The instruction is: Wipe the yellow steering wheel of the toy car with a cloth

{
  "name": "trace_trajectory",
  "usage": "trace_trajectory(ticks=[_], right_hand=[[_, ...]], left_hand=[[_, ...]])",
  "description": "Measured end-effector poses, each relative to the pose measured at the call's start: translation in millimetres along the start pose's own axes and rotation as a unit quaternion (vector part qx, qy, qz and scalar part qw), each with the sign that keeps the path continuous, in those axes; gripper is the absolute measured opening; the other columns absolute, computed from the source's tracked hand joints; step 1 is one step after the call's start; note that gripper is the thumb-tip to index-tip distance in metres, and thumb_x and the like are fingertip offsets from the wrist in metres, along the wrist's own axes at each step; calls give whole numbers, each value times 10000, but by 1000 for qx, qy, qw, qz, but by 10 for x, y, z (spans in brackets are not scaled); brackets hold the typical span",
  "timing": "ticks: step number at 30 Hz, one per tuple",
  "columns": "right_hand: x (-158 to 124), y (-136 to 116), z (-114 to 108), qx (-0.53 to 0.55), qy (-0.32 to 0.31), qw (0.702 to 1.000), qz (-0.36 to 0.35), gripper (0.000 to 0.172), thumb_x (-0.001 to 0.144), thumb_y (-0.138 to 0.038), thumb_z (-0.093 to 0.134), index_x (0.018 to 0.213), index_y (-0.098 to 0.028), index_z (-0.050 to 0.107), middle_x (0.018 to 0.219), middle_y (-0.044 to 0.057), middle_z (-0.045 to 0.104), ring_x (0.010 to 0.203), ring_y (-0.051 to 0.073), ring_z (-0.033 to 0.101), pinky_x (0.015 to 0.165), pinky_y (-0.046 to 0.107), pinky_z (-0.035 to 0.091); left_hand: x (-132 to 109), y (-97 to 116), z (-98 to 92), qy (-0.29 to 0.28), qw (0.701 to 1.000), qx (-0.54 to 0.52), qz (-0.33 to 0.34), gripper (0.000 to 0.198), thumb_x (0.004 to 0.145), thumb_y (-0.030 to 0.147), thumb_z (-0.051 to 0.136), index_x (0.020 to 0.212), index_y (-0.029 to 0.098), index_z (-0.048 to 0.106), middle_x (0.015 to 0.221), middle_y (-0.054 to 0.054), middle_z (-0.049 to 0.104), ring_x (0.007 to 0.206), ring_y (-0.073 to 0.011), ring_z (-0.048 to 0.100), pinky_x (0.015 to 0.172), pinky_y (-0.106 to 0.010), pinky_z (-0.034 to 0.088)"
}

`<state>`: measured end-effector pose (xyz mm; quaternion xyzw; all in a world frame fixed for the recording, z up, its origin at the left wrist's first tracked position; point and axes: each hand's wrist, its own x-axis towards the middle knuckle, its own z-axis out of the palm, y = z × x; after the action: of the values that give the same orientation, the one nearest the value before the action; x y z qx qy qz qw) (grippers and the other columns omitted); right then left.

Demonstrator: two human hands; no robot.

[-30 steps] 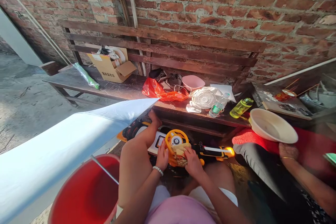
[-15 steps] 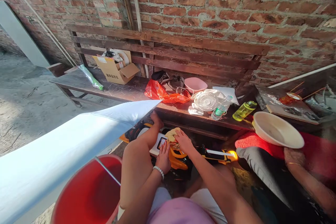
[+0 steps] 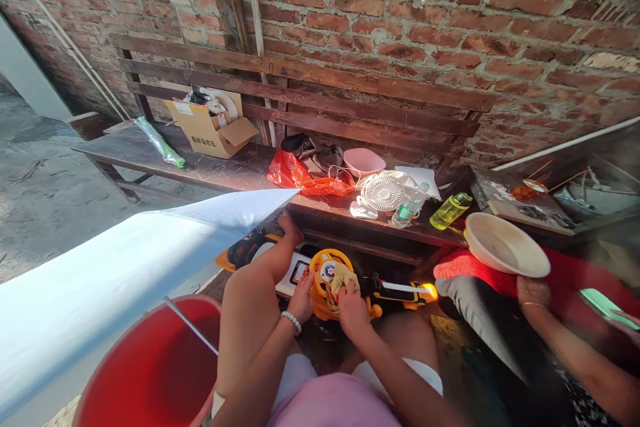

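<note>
Between my knees is a toy ride-on vehicle with a yellow steering wheel. My left hand is closed at the wheel's left rim, with a beaded bracelet on the wrist. In my right hand a crumpled tan cloth is gripped and pressed against the wheel's right side, covering part of its hub. Left of the wheel is a pale panel with a small dark-framed label. My fingertips under the cloth are hidden.
A red bucket stands at my left, below a pale blue sheet-like surface. The wooden bench ahead holds a cardboard box, a fan and bottles. At right, another person's hand is by a cream basin.
My left hand has moved from the pale panel to the wheel's rim. The right hand and cloth have shifted lower and right, uncovering much of the wheel. A green phone-like object appears at right.
</note>
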<state>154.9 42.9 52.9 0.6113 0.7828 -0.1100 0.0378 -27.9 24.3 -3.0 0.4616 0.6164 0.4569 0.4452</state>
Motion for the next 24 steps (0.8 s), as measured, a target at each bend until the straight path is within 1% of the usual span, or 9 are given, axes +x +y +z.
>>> trace_trajectory(ticks=[3, 5, 8, 11, 14, 16, 18, 21, 24], right_hand=[[-120, -257, 33, 16, -14, 1000, -12, 337, 997, -135, 498, 1250, -171, 718, 1357, 251, 664, 1121, 383, 707, 903, 508, 611], [-146, -380, -24, 16, -41, 998, -34, 362, 982, -98, 488, 1256, -145, 719, 1380, 260, 656, 1135, 377, 706, 936, 508, 597], [-89, -362, -212, 16, -81, 992, -92, 359, 896, -112, 615, 1233, -148, 732, 1380, 221, 665, 1124, 340, 710, 967, 458, 584], [133, -132, -458, 54, -81, 991, -97, 385, 855, -137, 655, 1229, -184, 735, 1351, 156, 678, 1108, 274, 720, 982, 362, 564], [503, 71, -661, 85, -12, 995, -49, 501, 864, -126, 620, 1356, -187, 688, 1510, 156, 603, 1235, 271, 675, 1054, 338, 523], [746, 86, -719, 77, 0, 997, -24, 569, 861, -125, 627, 1426, -180, 661, 1648, 163, 503, 1379, 313, 589, 1113, 369, 497], [914, 0, -703, 59, -26, 998, -22, 614, 870, -121, 624, 1480, -191, 642, 1725, 146, 430, 1480, 345, 500, 1175, 423, 461], [955, -203, -584, 41, -60, 993, -93, 680, 872, -134, 653, 1546, -215, 609, 1773, 118, 373, 1588, 365, 370, 1290, 513, 332], [765, -318, -433, 45, -68, 973, -214, 690, 873, -154, 673, 1555, -244, 616, 1775, 94, 385, 1634, 353, 298, 1339, 542, 237]], left_hand=[[-23, 58, 1, 4, 999, -25, -38, 795, 669, 180, 691, 1464, 191, 677, 1556, -161, 651, 1580, -397, 459, 1386, -571, 216], [-48, 87, 9, 7, 997, -44, -57, 825, 653, 190, 700, 1477, 198, 670, 1499, -151, 698, 1560, -406, 486, 1381, -588, 225], [-81, 105, 16, 3, 996, -59, -67, 843, 658, 231, 732, 1497, 222, 657, 1428, -126, 749, 1527, -399, 529, 1372, -615, 229], [-82, 91, 7, 1, 996, -73, -58, 822, 682, 289, 751, 1496, 210, 662, 1460, -121, 733, 1517, -382, 544, 1369, -621, 223], [-50, 50, -9, -6, 997, -64, -42, 772, 693, 296, 750, 1459, 213, 695, 1522, -115, 690, 1559, -374, 492, 1377, -598, 216], [-25, 13, -12, -10, 998, -46, -37, 756, 680, 269, 758, 1433, 219, 714, 1548, -122, 666, 1590, -380, 442, 1381, -586, 210], [-1, -25, -9, 12, 998, -41, -47, 720, 662, 242, 763, 1382, 227, 741, 1563, -130, 648, 1598, -388, 424, 1377, -574, 226], [50, -66, -21, 77, 993, -58, -67, 574, 680, 238, 745, 1253, 230, 781, 1562, -130, 636, 1589, -388, 432, 1374, -553, 241], [126, -68, -73, 133, 985, -69, -87, 471, 763, 270, 701, 1227, 218, 763, 1515, -135, 655, 1576, -382, 441, 1371, -555, 246]])
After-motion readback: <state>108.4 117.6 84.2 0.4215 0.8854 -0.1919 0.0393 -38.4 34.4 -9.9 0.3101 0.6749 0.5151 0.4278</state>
